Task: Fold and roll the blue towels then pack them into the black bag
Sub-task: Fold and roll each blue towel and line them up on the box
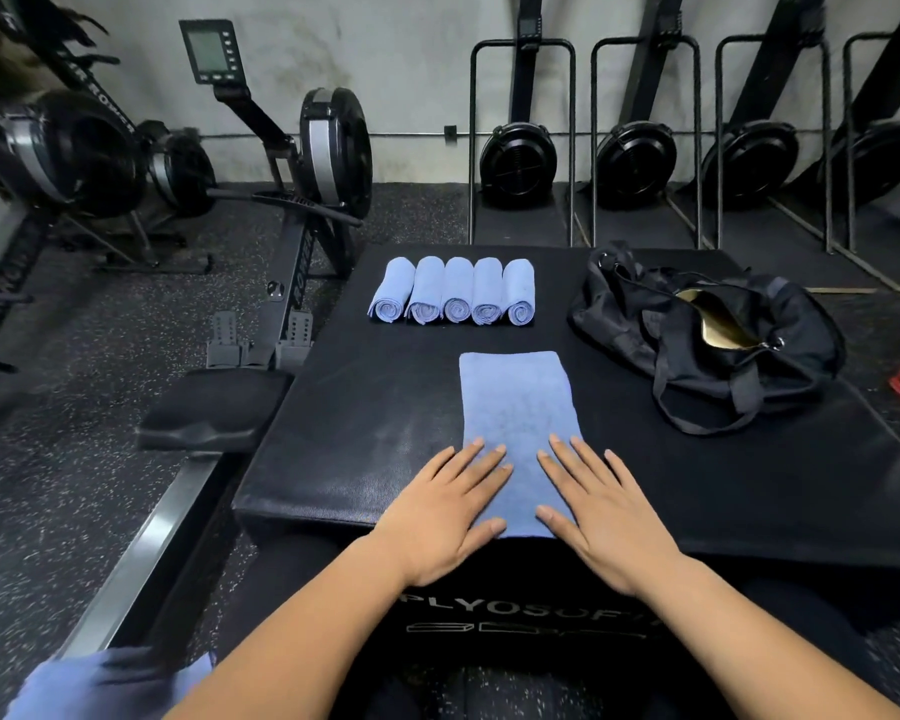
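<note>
1. folded blue towel, laid flat at near edge of black box.
2. left hand, right hand: fingers spread, pressed flat on towel's near end.
3. five rolled towels, set side by side, far edge.
4. black bag, gaping open, right of rolls.

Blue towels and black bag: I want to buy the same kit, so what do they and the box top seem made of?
Blue towel: probably terry or microfibre cloth, matte, with a fuzzy nap. Black bag: likely thin woven synthetic; it slumps and creases, with a shiny gold-toned lining. Box top: seems vinyl or faux leather, fine-grained with slight sheen.
</note>
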Demonstrator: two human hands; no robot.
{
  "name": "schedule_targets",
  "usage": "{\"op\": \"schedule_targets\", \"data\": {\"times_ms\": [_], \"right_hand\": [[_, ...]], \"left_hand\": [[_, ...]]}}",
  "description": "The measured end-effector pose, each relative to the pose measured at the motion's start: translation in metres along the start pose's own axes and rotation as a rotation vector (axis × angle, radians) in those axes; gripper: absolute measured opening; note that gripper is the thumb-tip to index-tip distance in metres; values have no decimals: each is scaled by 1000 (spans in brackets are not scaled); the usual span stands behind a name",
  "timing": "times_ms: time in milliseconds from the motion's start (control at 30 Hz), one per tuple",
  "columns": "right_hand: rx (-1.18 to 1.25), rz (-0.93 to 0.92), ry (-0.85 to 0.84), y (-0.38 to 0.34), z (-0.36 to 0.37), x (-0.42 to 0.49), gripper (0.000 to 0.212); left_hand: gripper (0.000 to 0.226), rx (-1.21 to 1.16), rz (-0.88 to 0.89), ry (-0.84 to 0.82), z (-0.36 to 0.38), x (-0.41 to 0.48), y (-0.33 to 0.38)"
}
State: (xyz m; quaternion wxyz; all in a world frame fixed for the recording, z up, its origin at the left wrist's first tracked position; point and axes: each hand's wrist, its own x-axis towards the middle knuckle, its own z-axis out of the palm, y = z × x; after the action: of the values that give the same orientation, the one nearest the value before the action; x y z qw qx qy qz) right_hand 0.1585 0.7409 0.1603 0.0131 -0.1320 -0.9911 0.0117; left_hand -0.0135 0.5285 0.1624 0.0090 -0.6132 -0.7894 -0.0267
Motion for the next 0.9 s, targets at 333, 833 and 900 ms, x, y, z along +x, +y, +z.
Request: {"op": "schedule_targets", "data": {"times_ms": [333, 833, 900], "right_hand": [[-117, -87, 196, 16, 4, -49, 73], [224, -5, 565, 3, 8, -62, 21], [271, 45, 557, 2, 5, -64, 18]], "left_hand": [[69, -44, -20, 158, 2, -42, 1], [15, -134, -38, 549, 10, -45, 17], [13, -167, -75, 549, 9, -46, 19]]}}
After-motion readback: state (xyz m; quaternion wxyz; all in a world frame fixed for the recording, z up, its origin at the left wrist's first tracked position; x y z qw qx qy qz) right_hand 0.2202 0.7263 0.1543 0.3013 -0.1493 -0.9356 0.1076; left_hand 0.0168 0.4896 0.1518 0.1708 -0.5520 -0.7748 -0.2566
